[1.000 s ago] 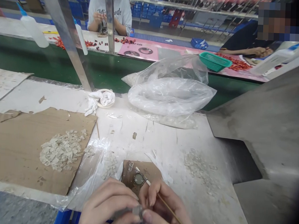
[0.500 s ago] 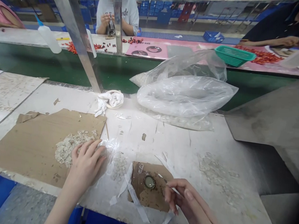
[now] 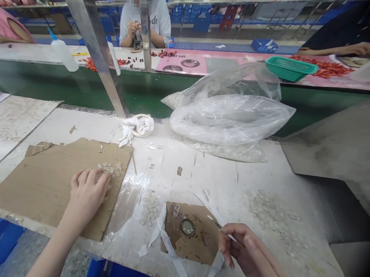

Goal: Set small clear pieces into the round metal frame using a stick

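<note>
My left hand (image 3: 89, 191) has moved further over the heap of clear pieces (image 3: 114, 169) since half a second ago, when it was at the heap's right edge. The heap lies on the large cardboard (image 3: 44, 185), on the desk (image 3: 208, 176); my fingers curl down over it (whether they pinch any, I can't tell). My right hand (image 3: 240, 243) grasps a thin stick (image 3: 213, 221), its pale tip near the small cardboard (image 3: 198, 246), where a dark-rimmed round dish (image 3: 187, 227) sits.
</note>
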Available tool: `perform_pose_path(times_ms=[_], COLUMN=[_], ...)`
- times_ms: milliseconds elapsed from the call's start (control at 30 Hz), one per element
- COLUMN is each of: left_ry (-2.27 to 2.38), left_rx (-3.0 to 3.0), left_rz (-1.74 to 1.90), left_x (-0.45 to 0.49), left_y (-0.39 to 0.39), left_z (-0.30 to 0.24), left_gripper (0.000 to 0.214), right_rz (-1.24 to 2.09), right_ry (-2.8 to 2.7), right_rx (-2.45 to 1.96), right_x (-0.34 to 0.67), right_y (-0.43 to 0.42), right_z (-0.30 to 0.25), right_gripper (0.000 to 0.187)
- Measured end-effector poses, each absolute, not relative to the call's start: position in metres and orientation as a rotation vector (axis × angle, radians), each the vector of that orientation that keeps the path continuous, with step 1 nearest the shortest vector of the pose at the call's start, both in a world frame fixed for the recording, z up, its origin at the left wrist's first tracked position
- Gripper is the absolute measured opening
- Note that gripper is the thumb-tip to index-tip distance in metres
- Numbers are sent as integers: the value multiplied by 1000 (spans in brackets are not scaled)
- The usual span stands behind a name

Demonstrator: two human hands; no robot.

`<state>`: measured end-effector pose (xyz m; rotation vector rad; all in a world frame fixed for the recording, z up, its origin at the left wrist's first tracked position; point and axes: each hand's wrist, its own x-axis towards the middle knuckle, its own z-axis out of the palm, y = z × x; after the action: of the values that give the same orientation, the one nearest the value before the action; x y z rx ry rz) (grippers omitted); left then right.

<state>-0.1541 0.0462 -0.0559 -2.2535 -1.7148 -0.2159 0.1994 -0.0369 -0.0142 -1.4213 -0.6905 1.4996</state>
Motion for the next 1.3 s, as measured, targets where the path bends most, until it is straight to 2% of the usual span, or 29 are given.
perform_pose_path(times_ms=[233, 433, 633, 800, 1000, 1167, 1300], left_ry=[-1808, -1745, -1994, -2152, -2181, -2180, -2296], left_rx=[-2300, -2835, -2820, -2675, -2823, -3002, -2876], left_rz=[-540, -694, -898, -1162, -1581, -1821, -2169], left_x=[-135, -88, -76, -74, -52, -34, -26], left_y=[39, 27, 24, 14, -6, -19, -22], left_z=[-53, -53, -66, -65, -46, -40, -36], left_gripper=[21, 24, 20, 16, 17, 28, 31], right_rz=[1449, 1324, 1330, 1237, 1271, 1230, 1239], right_ry=[-825, -964, -948, -1079, -1406, -1599, -1629], right_rx=[-1511, -1623, -1564, -1585, -1584, -1632, -1620], right_x=[202, 191, 181, 177, 181, 182, 181], right_y=[-39, -42, -46, -51, -53, -48, -49], right_z=[-24, -27, -30, -37, -48, -47, -46], right_gripper=[30, 33, 32, 28, 25, 21, 22])
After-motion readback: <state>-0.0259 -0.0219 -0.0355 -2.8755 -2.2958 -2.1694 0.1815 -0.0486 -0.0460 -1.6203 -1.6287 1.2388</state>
